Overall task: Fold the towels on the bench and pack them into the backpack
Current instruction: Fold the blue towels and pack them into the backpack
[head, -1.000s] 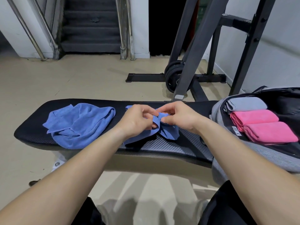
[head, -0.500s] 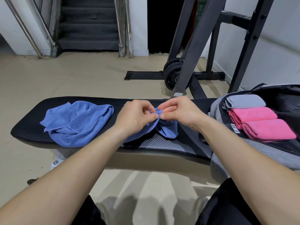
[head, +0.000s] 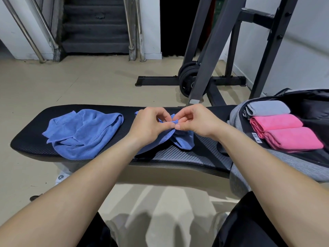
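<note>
— Left hand (head: 149,125) and right hand (head: 197,122): what were they doing?
— They met over the bench (head: 187,155), fingertips of each pinching the bunched top edge of a small blue towel (head: 183,141); its folds sagged onto the padding.
— And around them?
— A second blue towel (head: 83,134) lay crumpled to the left. At the right end, the open backpack (head: 302,164) held two pink towels (head: 293,138) and a grey towel (head: 268,107), all folded. Beyond stood a rack (head: 210,50) with weight plates (head: 186,81).

Crumpled blue towel (head: 179,139) on bench (head: 195,155) beside open backpack (head: 267,157).

Towel (head: 83,134) left on bench (head: 187,155), backpack (head: 288,163) right, rack (head: 204,72) behind.
</note>
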A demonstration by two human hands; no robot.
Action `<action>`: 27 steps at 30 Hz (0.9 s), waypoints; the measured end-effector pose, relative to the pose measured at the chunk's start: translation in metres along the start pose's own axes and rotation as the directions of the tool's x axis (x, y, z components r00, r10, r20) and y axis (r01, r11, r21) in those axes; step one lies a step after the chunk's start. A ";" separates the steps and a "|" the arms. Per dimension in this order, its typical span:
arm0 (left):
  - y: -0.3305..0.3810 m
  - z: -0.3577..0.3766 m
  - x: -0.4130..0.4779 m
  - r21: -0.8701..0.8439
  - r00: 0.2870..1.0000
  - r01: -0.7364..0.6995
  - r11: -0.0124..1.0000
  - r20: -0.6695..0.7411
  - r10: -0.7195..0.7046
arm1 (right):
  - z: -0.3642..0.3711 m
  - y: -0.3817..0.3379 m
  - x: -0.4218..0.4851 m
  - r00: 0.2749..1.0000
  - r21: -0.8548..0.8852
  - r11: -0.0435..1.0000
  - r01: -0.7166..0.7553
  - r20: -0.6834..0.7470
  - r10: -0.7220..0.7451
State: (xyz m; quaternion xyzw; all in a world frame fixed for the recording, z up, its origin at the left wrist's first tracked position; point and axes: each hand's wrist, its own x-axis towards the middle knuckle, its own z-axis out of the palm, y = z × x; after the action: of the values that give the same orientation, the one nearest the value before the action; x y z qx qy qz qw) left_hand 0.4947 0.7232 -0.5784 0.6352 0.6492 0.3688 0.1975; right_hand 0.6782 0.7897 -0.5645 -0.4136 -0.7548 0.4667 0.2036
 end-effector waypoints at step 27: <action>-0.001 -0.035 -0.011 0.087 0.989 0.145 0.986 -0.015 -0.144 | -0.044 -0.118 0.040 0.933 -0.455 0.869 0.196 -0.185 -0.307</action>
State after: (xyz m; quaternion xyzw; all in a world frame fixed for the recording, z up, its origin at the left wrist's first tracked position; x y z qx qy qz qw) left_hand 0.4697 0.7045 -0.5591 0.5930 0.7099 0.3273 0.1930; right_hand 0.6338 0.8196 -0.4434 -0.4013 -0.8545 0.2018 0.2608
